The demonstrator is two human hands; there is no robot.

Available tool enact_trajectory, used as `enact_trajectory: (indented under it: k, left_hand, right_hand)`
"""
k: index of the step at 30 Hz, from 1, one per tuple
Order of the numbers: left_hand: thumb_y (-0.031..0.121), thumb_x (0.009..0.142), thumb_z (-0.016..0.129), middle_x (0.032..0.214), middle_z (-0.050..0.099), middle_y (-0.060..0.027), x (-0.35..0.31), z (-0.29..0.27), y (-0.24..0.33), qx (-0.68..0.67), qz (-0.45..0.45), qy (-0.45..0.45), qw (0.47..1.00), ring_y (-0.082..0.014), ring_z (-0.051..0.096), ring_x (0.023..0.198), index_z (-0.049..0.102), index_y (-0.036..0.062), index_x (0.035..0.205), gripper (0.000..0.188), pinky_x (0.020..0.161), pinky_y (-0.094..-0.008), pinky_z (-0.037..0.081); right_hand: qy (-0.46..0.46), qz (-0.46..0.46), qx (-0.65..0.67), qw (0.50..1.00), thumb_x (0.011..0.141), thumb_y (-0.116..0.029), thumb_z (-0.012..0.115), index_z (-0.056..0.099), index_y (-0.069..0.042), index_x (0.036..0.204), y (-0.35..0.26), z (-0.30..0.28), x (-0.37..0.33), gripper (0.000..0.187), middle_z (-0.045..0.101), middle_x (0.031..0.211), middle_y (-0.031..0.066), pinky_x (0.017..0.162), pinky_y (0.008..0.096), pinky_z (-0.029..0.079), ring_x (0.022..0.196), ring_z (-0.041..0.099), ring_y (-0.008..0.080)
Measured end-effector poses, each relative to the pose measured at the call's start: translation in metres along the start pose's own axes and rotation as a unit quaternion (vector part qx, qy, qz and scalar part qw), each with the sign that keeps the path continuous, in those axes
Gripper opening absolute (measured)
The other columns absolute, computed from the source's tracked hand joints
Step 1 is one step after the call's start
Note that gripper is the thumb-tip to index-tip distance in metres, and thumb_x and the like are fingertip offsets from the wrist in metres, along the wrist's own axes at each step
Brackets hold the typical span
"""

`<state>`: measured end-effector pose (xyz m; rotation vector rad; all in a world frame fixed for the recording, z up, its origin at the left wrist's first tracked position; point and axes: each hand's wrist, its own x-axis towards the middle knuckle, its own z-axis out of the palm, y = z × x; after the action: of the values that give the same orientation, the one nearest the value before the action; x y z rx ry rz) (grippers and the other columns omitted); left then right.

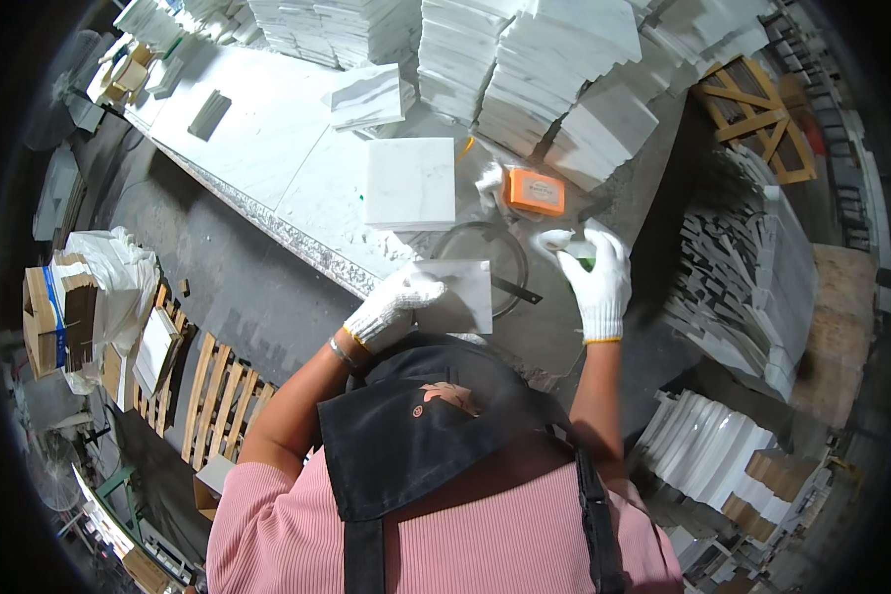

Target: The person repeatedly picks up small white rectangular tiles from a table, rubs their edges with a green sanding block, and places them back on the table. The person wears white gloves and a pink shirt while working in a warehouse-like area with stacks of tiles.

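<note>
My left hand (398,305), in a white knit glove, grips a square white marble tile (468,297) by its left side, thumb on top. Off to the right, my gloved right hand (602,279) is curled, with a small green thing (586,263) showing between thumb and fingers; its kind is too blurred to make out. Between the hands a dark round hoop (522,259) lies on the work surface, partly behind the tile. A dark flat strip (517,290) crosses the hoop. Beyond my left hand sits a neat stack of square white tiles (411,183).
An orange box (535,192) and a crumpled white cloth (489,184) lie past the hoop. Tall stacks of marble tiles (535,79) line the back. A white slab table (287,148) runs to the far left. Wooden pallets (218,396) and a heap of stone offcuts (723,267) flank me.
</note>
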<state>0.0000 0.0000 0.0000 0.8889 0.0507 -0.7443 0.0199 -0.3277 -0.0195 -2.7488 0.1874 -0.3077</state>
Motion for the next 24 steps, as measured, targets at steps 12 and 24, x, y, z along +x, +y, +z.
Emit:
enact_trajectory:
  k: [12, 24]
  left_hand:
    - [0.021, 0.092, 0.073, 0.093, 0.068, 0.0001, -0.003, -0.005, -0.012, 0.024, 0.023, 0.078, 0.996, -0.0084, 0.059, 0.084, 0.068, 0.0012, 0.105, 0.024, 0.077, -0.0266, 0.050]
    - [0.020, 0.092, 0.072, 0.084, 0.068, 0.0003, -0.002, -0.003, -0.007, 0.026, 0.000, 0.049, 0.998, -0.0067, 0.059, 0.076, 0.070, 0.0032, 0.093, 0.017, 0.069, -0.0250, 0.050]
  right_hand:
    - [-0.165, 0.050, 0.375, 0.911, 0.083, -0.007, 0.077, 0.065, -0.004, 0.115, -0.016, -0.004, 0.005, 0.034, 0.070, 0.103, 0.0021, 0.086, 0.0283, 0.052, 0.092, 0.063, 0.0103]
    - [-0.245, 0.029, 0.387, 0.888, 0.080, -0.012, 0.085, 0.075, -0.002, 0.108, -0.064, -0.067, -0.012, 0.032, 0.074, 0.099, 0.0072, 0.081, 0.0314, 0.055, 0.090, 0.070, 0.0161]
